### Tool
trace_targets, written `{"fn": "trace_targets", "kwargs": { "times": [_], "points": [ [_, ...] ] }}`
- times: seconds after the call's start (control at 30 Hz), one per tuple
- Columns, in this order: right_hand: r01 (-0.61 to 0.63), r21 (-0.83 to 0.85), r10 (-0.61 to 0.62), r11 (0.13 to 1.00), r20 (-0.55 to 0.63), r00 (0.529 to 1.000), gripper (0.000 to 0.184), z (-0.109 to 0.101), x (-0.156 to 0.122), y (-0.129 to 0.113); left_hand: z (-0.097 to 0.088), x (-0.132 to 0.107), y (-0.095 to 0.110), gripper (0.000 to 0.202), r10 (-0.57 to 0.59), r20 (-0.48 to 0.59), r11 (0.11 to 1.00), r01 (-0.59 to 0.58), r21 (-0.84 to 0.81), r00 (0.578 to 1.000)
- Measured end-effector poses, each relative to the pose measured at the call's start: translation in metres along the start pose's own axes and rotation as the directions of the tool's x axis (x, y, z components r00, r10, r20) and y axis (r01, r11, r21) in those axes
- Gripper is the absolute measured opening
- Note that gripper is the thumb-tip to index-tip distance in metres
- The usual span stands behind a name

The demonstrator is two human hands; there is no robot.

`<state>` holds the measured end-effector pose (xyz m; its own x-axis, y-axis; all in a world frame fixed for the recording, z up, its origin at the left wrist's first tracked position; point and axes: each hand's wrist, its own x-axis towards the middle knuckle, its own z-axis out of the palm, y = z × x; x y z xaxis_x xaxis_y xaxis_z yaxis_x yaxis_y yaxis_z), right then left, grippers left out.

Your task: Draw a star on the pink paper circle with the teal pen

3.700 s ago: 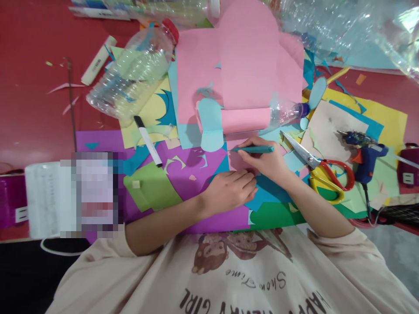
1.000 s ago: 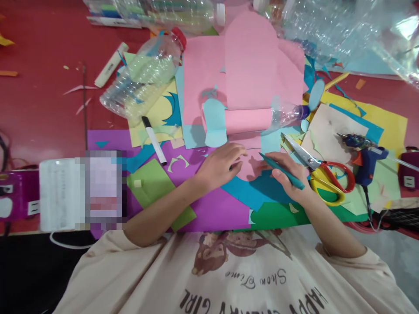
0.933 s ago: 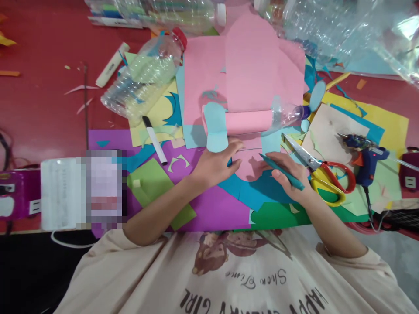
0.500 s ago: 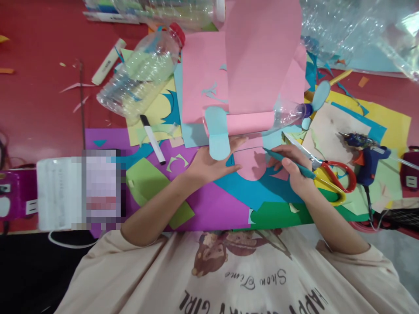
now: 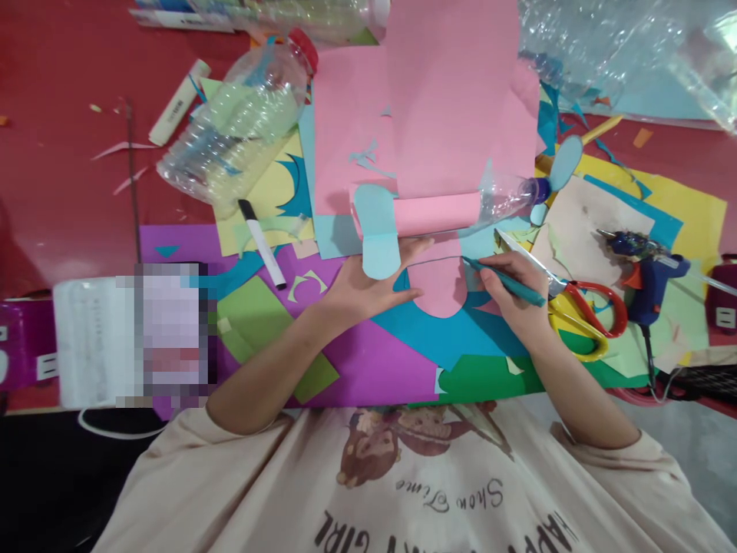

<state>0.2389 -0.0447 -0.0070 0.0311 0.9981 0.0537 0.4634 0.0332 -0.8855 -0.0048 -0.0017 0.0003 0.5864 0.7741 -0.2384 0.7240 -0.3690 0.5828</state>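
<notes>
My right hand [image 5: 518, 288] grips a teal pen [image 5: 510, 283], its tip at the right end of a dark line on a round-ended pink paper piece [image 5: 441, 288]. My left hand [image 5: 368, 288] rests with thumb and index finger spread, fingertips at the pink piece's left side. A light-blue paper piece with rounded ends [image 5: 380, 253] covers part of that hand. Just above the hands lies a clear plastic bottle [image 5: 507, 201] on its side, wrapped in pink paper, with a purple cap. The pink piece's upper edge meets the bottle's underside.
Open scissors [image 5: 596, 307] with red and yellow handles and a blue glue gun [image 5: 653, 288] lie right. A capped marker [image 5: 262, 244], a red-capped bottle [image 5: 242, 115] and a white correction-pen-like tube [image 5: 180, 104] are left. Coloured paper sheets and scraps cover the table.
The whole scene has shifted slightly left in view. My right hand has changed its tilt a little around the pen, whose tip stays at the line's right end. My left hand keeps its pose.
</notes>
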Motion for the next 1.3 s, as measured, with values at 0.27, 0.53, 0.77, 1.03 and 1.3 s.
{"fn": "trace_targets", "kwargs": {
  "times": [0.27, 0.53, 0.77, 1.03, 1.3],
  "points": [
    [0.037, -0.052, -0.036, 0.998, 0.021, 0.999, 0.01, 0.0, 0.001, -0.006, 0.003, 0.001, -0.004, 0.07, 0.024, -0.003, 1.0, -0.024, -0.009, 1.0],
    [0.078, -0.071, -0.073, 0.994, 0.069, 0.995, 0.011, 0.0, -0.001, -0.008, 0.001, 0.0, -0.003, 0.069, 0.021, 0.012, 1.0, -0.021, -0.019, 1.0],
    [0.187, -0.083, -0.174, 0.979, 0.137, 0.975, 0.011, 0.002, -0.005, -0.012, 0.001, -0.001, -0.002, 0.066, 0.009, 0.003, 1.0, -0.009, -0.027, 1.0],
    [0.256, -0.077, -0.237, 0.964, 0.194, 0.952, 0.008, 0.004, -0.01, -0.015, 0.003, -0.001, -0.004, 0.068, 0.027, -0.011, 0.999, -0.027, -0.024, 1.0],
    [0.312, -0.033, -0.295, 0.949, 0.245, 0.923, 0.008, 0.005, -0.014, -0.016, 0.005, -0.001, -0.006, 0.068, 0.055, -0.026, 0.998, -0.055, -0.013, 0.998]
  ]
}}
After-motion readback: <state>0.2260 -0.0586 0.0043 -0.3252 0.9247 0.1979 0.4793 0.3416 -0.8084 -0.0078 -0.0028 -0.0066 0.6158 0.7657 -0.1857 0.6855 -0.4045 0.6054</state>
